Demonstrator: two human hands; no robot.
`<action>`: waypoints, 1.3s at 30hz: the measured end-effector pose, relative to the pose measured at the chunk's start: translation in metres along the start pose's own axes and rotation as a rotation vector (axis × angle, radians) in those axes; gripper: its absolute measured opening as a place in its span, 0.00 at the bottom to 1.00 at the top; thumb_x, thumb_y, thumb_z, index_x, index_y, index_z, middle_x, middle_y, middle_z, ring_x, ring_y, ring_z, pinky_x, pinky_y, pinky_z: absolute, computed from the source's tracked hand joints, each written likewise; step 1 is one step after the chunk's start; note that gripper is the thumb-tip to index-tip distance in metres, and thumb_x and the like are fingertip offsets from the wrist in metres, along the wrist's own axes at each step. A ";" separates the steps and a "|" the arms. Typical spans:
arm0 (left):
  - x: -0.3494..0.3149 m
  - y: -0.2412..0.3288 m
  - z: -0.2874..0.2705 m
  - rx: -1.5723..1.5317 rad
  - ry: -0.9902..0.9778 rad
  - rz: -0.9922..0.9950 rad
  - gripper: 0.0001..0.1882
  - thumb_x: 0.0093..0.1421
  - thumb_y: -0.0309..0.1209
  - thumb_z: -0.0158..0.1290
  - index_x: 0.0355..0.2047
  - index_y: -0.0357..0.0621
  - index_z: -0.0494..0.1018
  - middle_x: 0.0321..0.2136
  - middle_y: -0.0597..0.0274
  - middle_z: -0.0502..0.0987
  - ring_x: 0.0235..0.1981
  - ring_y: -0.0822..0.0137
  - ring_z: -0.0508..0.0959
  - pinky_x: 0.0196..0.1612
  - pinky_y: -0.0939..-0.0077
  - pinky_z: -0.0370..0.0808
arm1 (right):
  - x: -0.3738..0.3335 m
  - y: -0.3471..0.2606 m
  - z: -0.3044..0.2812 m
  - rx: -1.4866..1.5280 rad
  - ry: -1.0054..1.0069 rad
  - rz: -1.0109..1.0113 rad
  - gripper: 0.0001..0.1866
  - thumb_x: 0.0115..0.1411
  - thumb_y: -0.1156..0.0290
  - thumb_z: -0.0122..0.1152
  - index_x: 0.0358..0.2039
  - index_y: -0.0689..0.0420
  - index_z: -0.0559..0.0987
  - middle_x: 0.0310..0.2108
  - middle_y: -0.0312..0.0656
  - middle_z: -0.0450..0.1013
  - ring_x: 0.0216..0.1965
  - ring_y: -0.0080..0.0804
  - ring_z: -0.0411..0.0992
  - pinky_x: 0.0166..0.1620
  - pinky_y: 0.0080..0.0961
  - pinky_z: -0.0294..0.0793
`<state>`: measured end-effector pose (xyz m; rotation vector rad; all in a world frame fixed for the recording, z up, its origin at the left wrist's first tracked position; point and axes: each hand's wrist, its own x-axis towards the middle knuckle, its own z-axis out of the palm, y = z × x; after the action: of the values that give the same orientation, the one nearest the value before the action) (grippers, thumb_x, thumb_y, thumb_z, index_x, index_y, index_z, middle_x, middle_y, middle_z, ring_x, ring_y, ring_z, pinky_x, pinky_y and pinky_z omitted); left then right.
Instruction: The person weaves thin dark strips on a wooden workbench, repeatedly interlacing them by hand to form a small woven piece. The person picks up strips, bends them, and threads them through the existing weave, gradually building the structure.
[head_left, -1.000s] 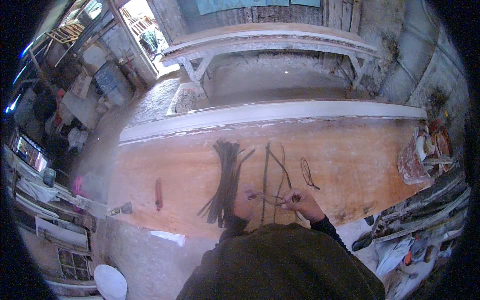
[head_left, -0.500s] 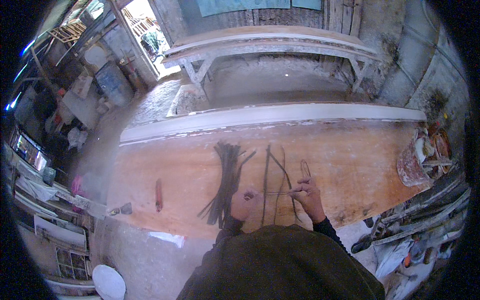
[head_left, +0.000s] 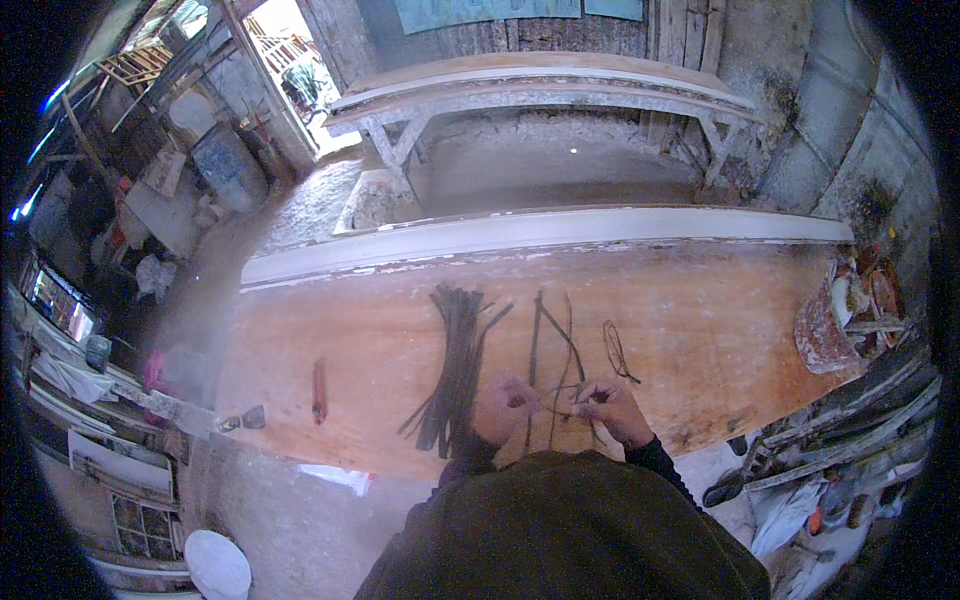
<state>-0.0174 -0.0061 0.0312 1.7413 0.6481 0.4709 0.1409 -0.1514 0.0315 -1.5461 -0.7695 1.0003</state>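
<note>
Right hand (head_left: pixel 615 411): my grip pinches a thin strand (head_left: pixel 557 411).
Left hand (head_left: pixel 496 406): can't tell its hold.
Strand: best kept straight — lightly taut.

Daylight's blazing through the doorway (head_left: pixel 290 75), far left, glaring off the floor (head_left: pixel 312 198); softer, hazy light over the tabletop (head_left: pixel 710 310), the left hand (head_left: pixel 497 407) smudgy, long edges bowing, corners swallowed in black!
</note>
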 end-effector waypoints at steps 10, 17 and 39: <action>-0.012 -0.017 0.022 -0.518 -0.547 -0.064 0.11 0.48 0.26 0.55 0.29 0.46 0.63 0.26 0.69 0.66 0.28 0.77 0.67 0.31 0.83 0.65 | 0.015 0.001 0.009 -0.628 0.550 -0.450 0.07 0.42 0.75 0.62 0.22 0.60 0.73 0.27 0.43 0.67 0.32 0.36 0.66 0.38 0.25 0.64; 0.003 0.010 -0.014 0.022 0.232 -0.021 0.07 0.45 0.29 0.58 0.22 0.42 0.70 0.19 0.65 0.72 0.23 0.75 0.71 0.27 0.81 0.68 | 0.010 -0.002 -0.005 -0.363 0.100 -0.291 0.07 0.48 0.71 0.59 0.26 0.59 0.75 0.35 0.41 0.68 0.38 0.30 0.66 0.43 0.24 0.64; -0.012 0.006 0.024 -0.299 -0.783 0.056 0.10 0.49 0.34 0.55 0.28 0.43 0.70 0.34 0.61 0.66 0.40 0.66 0.66 0.43 0.74 0.62 | 0.014 -0.003 0.004 -0.556 0.527 -0.419 0.06 0.42 0.75 0.62 0.21 0.59 0.73 0.26 0.42 0.69 0.31 0.35 0.68 0.35 0.26 0.66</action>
<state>-0.0107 -0.0334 0.0311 1.4943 -0.0337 -0.0956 0.1432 -0.1369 0.0318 -1.8936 -0.9759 0.0452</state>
